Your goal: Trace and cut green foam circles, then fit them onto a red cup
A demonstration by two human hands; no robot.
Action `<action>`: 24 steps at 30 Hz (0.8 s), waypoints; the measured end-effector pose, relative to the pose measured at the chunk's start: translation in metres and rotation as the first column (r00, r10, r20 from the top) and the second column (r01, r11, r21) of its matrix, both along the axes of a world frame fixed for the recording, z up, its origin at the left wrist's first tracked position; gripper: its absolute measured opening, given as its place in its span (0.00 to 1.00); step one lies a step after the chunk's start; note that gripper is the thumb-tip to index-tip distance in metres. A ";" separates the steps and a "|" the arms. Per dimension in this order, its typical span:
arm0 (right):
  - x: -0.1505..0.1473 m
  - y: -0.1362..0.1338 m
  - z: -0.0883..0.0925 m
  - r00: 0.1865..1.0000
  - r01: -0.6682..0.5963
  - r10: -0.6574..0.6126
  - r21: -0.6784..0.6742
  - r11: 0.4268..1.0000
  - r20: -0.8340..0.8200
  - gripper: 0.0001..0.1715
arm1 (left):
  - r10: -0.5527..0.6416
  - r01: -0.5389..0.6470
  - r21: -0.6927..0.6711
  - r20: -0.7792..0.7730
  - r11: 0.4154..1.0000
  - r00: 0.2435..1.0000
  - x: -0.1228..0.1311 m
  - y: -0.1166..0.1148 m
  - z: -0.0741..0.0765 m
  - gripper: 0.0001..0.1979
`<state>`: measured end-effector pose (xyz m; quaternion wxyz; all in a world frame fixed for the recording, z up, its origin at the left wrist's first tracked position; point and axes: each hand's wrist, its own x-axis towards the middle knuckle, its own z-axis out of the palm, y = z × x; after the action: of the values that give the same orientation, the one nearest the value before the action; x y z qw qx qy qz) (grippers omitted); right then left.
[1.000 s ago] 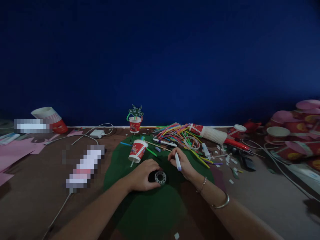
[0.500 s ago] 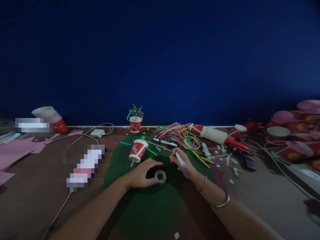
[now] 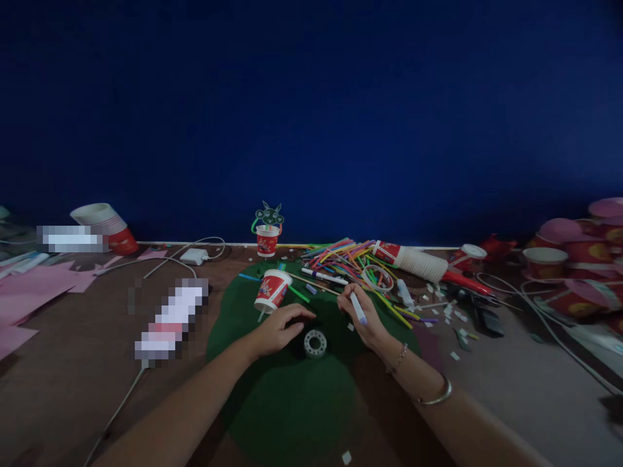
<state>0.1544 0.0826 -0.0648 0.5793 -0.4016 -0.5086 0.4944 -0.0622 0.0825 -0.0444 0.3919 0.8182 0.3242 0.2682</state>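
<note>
My right hand [image 3: 366, 319] is closed around a white marker with a purple end [image 3: 359, 307], which slants across the fingers; its writing tip is hidden. My left hand [image 3: 281, 329] has its thumb and fingers stretched apart over dark green paper [image 3: 287, 402]. Just right of the left thumb, and apart from it, lies a roll of tape [image 3: 315, 344]. Beyond that hand a red and white paper cup [image 3: 272, 290] leans, with straws around it. Farther back stands another red cup [image 3: 267, 242], with straw arms and a green animal-face cutout on top.
Colourful straws [image 3: 341, 256] lie heaped behind my right hand, beside a stack of paper cups [image 3: 418, 263]. Paper scraps [image 3: 455, 316] and black-handled scissors [image 3: 487, 319] are at the right. Pink paper [image 3: 39, 292], a white charger [image 3: 195, 257] and cables occupy the left.
My left thumb has come away from the tape roll, and that hand has drawn up closer to the leaning cup. My right hand still grips the marker. The view has shifted slightly.
</note>
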 end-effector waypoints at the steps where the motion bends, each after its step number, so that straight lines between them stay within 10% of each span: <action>1: 0.000 0.000 0.001 1.000 0.008 -0.008 -0.001 1.000 0.000 0.14 | -0.008 0.008 0.004 -0.002 1.000 1.000 0.000 0.000 0.001 0.12; 24: -0.004 -0.021 0.024 0.974 -0.190 0.202 -0.118 0.975 0.100 0.10 | -0.098 0.110 0.066 -0.166 0.992 0.981 0.003 -0.005 0.007 0.19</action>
<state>0.1502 0.0613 -0.0405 0.4759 -0.4070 -0.5499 0.5527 -0.0593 0.0779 -0.0371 0.3467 0.8671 0.3017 0.1918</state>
